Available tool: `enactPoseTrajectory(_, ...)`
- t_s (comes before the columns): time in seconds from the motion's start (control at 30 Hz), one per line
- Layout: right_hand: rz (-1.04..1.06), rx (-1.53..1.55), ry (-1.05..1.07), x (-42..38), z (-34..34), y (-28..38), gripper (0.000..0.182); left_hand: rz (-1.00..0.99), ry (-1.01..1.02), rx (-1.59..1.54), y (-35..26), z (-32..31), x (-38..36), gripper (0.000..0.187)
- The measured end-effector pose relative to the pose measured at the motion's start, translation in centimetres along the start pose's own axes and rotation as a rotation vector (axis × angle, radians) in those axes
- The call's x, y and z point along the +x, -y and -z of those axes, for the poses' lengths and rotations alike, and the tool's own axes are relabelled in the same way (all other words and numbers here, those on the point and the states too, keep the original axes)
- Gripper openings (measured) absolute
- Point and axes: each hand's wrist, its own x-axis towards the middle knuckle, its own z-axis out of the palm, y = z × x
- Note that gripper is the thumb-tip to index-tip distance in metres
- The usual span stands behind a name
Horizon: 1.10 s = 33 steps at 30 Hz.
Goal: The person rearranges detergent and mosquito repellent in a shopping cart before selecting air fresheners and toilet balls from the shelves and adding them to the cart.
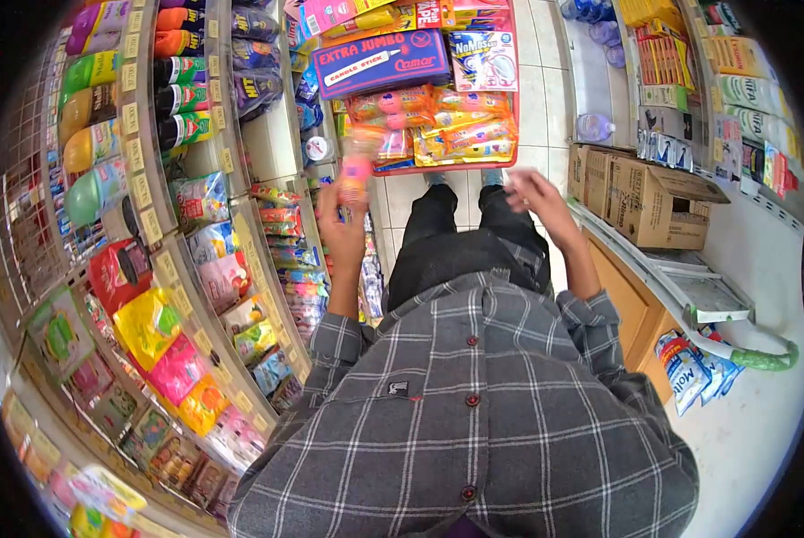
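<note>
My left hand (340,221) is closed around a pink and orange tube-shaped pack (357,177), held upright at the left edge of a red bin (447,167). The pack is blurred, so its print cannot be read. My right hand (540,199) is raised just off the bin's near right corner, fingers loosely bent and apart, with nothing visible in it. Inside the bin lie orange packs (390,105), yellow packs (456,149), a blue Camar candle box (382,63) and a white NoMos box (483,61).
Shelves (142,134) with price strips and bagged or bottled goods line my left side. To my right are an open cardboard box (657,204), a metal step frame (716,289) and blue-white Molto packs (686,369). A purple-capped item (595,127) lies on the right shelf.
</note>
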Motion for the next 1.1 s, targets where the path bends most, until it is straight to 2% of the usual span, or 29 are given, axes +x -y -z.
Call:
enactPoseTrajectory(0.07, 0.099, 0.300, 0.207, -0.5, -2.0, 5.7, 0.045, -0.162, 0.237, 0.100, -5.0, 0.0, 1.2, 0.042)
enactPoseTrajectory(0.1, 0.131, 0.270, 0.240, -0.6, -2.4, 7.6, 0.043, -0.245, 0.351, 0.152, -6.8, -0.3, 1.5, 0.047)
enactPoseTrajectory(0.17, 0.185, 0.212, 0.307, -0.6, -2.9, 9.8, 0.040, -0.299, 0.415, 0.101, -8.5, -2.6, 2.0, 0.048)
enactPoseTrajectory(0.2, 0.189, 0.197, 0.269, 0.1, -2.4, 9.5, 0.041, -0.324, 0.455, 0.075, -8.9, -3.6, 2.4, 0.048)
enactPoseTrajectory(0.3, 0.203, 0.174, 0.121, 4.0, -1.4, 7.9, 0.040, -0.346, 0.314, 0.093, -6.5, -6.6, 3.8, 0.048)
enactPoseTrajectory(0.4, 0.304, -0.178, -0.046, 8.6, -0.2, 5.5, 0.036, -0.400, 0.247, 0.363, -4.1, -9.8, 4.6, 0.045)
enactPoseTrajectory(0.53, 0.317, -0.257, -0.141, 12.6, -1.7, 3.2, 0.034, -0.388, 0.156, 0.552, -0.8, -11.6, 5.6, 0.043)
enactPoseTrajectory(0.63, 0.327, -0.347, -0.184, 13.5, -1.1, 2.2, 0.035, -0.313, 0.132, 0.568, -1.2, -12.7, 5.0, 0.044)
enactPoseTrajectory(0.73, 0.425, -0.274, -0.320, 12.8, -2.7, 1.8, 0.036, -0.231, 0.136, 0.414, 0.0, -11.0, 4.6, 0.041)
enactPoseTrajectory(0.93, 0.478, -0.403, -0.257, 11.0, -0.6, 1.9, 0.040, -0.152, 0.140, 0.243, 1.9, -11.8, 0.9, 0.036)
enactPoseTrajectory(0.97, 0.470, -0.439, -0.263, 10.9, -2.4, 2.1, 0.040, -0.150, 0.136, 0.226, 3.1, -11.1, 1.2, 0.034)
enactPoseTrajectory(1.1, 0.493, -0.461, -0.207, 11.7, -1.6, 2.4, 0.041, -0.111, 0.116, 0.247, 3.1, -13.8, 1.8, 0.030)
